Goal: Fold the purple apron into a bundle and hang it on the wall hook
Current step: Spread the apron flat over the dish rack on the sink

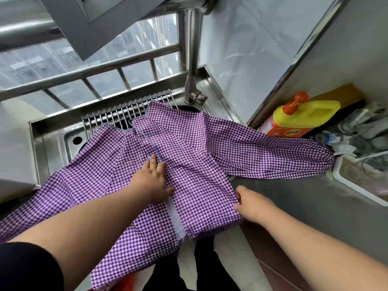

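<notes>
The purple checked apron [189,148] lies spread over a steel sink and counter, one long sleeve stretched out to the right. My left hand [152,180] presses flat on the cloth near its middle seam, fingers apart. My right hand [251,203] pinches the apron's right edge between thumb and fingers. The apron's lower part hangs over the counter's front edge. No wall hook is in view.
A steel sink [63,139] with a roll-up drying rack [117,116] lies under the apron. A faucet [192,80] rises behind. At right stand a yellow detergent bottle [302,116], crumpled plastic bags [361,131] and a white tray [361,185]. Window rails run at the back.
</notes>
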Demonstrator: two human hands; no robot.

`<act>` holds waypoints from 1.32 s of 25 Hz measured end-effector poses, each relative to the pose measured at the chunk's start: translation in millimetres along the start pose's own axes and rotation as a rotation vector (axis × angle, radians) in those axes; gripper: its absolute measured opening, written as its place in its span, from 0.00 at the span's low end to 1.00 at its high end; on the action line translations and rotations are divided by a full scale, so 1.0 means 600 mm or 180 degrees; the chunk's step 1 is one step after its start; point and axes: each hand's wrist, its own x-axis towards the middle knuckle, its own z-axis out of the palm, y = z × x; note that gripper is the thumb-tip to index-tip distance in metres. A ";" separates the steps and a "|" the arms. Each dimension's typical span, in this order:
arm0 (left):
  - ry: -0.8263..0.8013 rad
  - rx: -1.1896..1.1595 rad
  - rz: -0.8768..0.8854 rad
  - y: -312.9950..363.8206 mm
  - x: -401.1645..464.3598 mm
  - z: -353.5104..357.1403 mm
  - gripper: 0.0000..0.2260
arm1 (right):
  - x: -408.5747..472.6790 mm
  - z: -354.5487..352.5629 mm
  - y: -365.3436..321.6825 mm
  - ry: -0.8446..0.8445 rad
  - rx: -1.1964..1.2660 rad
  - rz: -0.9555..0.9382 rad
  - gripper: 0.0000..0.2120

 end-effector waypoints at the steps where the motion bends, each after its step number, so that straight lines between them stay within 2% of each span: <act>1: 0.0017 -0.0040 0.0027 -0.006 -0.001 0.001 0.48 | -0.001 -0.003 -0.008 0.0308 -0.0125 -0.0064 0.12; 3: 0.0125 -0.0212 0.0117 -0.023 -0.002 0.002 0.45 | -0.012 -0.017 -0.039 0.1045 0.0075 -0.0452 0.10; 4: 0.0226 -0.0303 0.0140 -0.033 -0.003 0.002 0.43 | -0.017 -0.025 -0.060 0.1198 -0.0036 -0.0859 0.09; 6: 0.0414 -0.0471 0.0044 -0.056 -0.008 0.002 0.40 | -0.021 -0.025 -0.104 0.0836 -0.0647 -0.1728 0.13; 8: 0.0442 -0.0617 -0.0208 -0.084 -0.019 0.003 0.40 | -0.015 -0.005 -0.146 0.0443 -0.1365 -0.2084 0.23; 10: 0.0333 -0.0753 -0.0456 -0.111 -0.030 0.012 0.40 | 0.000 0.016 -0.177 0.0369 -0.1910 -0.2076 0.26; 16: -0.0003 -0.1022 -0.0778 -0.159 -0.063 0.052 0.45 | 0.020 0.029 -0.211 0.0011 -0.2626 -0.2293 0.18; 22: 0.0009 -0.1173 -0.1040 -0.180 -0.080 0.065 0.51 | 0.002 0.007 -0.239 -0.0315 -0.1931 -0.2706 0.08; 24: -0.0066 -0.1144 -0.0902 -0.183 -0.084 0.069 0.52 | -0.003 0.012 -0.250 -0.0437 -0.2100 -0.2715 0.10; 26: 0.0018 -0.1195 -0.0724 -0.190 -0.089 0.070 0.48 | -0.001 0.011 -0.264 -0.0121 -0.2353 -0.2697 0.14; 28: 0.0359 -0.1239 -0.0744 -0.206 -0.097 0.068 0.39 | 0.000 0.012 -0.285 0.0301 -0.2140 -0.2875 0.15; 31: 0.0847 -0.1186 -0.1186 -0.246 -0.116 0.079 0.28 | -0.005 0.029 -0.327 0.0156 -0.2220 -0.3118 0.25; 33: 0.0902 -0.1226 -0.1504 -0.274 -0.131 0.095 0.27 | -0.002 0.044 -0.356 -0.0023 -0.2434 -0.2882 0.33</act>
